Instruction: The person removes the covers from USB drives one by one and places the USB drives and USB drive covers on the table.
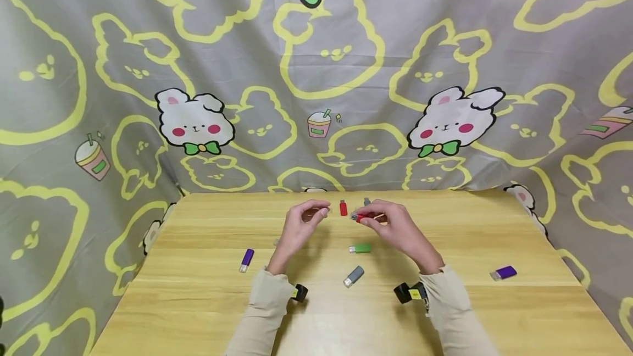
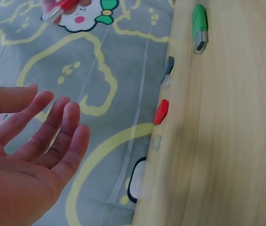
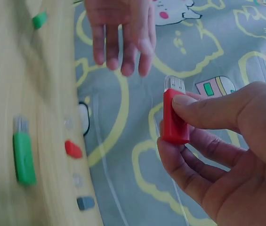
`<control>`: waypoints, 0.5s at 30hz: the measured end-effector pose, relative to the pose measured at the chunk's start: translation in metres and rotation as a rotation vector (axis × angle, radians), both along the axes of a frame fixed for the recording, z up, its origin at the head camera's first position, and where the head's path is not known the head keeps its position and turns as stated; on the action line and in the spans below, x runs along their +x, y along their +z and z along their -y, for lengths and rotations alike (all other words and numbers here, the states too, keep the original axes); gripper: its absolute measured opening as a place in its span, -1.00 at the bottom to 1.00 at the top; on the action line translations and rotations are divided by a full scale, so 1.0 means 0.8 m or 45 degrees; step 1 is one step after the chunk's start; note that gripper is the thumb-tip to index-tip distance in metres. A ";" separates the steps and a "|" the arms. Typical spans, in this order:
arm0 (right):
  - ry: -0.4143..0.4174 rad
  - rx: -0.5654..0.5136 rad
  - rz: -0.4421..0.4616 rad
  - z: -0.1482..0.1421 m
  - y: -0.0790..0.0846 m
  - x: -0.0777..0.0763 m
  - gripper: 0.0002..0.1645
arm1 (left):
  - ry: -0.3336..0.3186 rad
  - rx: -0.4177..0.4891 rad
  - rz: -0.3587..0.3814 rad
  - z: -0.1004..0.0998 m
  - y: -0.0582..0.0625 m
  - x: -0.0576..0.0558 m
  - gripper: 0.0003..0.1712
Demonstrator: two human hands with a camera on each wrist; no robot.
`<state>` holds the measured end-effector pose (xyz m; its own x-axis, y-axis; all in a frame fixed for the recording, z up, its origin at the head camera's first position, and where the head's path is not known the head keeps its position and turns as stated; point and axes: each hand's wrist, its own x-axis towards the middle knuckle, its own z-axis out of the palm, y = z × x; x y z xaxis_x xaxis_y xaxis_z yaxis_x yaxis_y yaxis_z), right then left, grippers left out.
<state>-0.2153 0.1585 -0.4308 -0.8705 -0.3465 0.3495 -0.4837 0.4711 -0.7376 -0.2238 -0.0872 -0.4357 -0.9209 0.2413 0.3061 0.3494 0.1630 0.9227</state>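
My right hand (image 1: 395, 225) pinches a red USB flash drive (image 3: 174, 125) between thumb and fingers, raised above the table, its metal connector pointing towards the left hand. My left hand (image 1: 300, 228) hovers opposite, fingers relaxed and slightly bent, holding nothing. Between and behind the hands, a second red flash drive (image 1: 343, 209) lies at the back of the table. Beside it is a grey flash drive (image 1: 367, 201), partly behind the right hand. Small clear pieces (image 2: 157, 142) lie near these two. Whether a clear cap covers the held drive's connector, I cannot tell.
A green flash drive (image 1: 363, 248) and a grey one (image 1: 354, 276) lie on the wooden table (image 1: 198, 301) between the forearms. Purple drives lie left (image 1: 247, 260) and right (image 1: 504, 273). Another green piece (image 3: 39, 20) shows in the right wrist view. A patterned curtain (image 1: 267, 125) stands behind.
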 end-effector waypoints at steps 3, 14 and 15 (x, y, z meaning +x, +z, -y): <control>-0.025 -0.049 -0.003 0.008 -0.002 -0.001 -0.78 | -0.003 -0.006 0.016 -0.002 -0.004 0.001 -0.78; -0.118 -0.239 0.024 0.021 -0.003 -0.008 -0.79 | 0.011 0.004 0.022 -0.003 -0.011 -0.006 -0.77; -0.122 -0.248 0.029 0.021 -0.004 -0.009 -0.80 | 0.009 0.005 0.035 -0.002 -0.015 -0.009 -0.76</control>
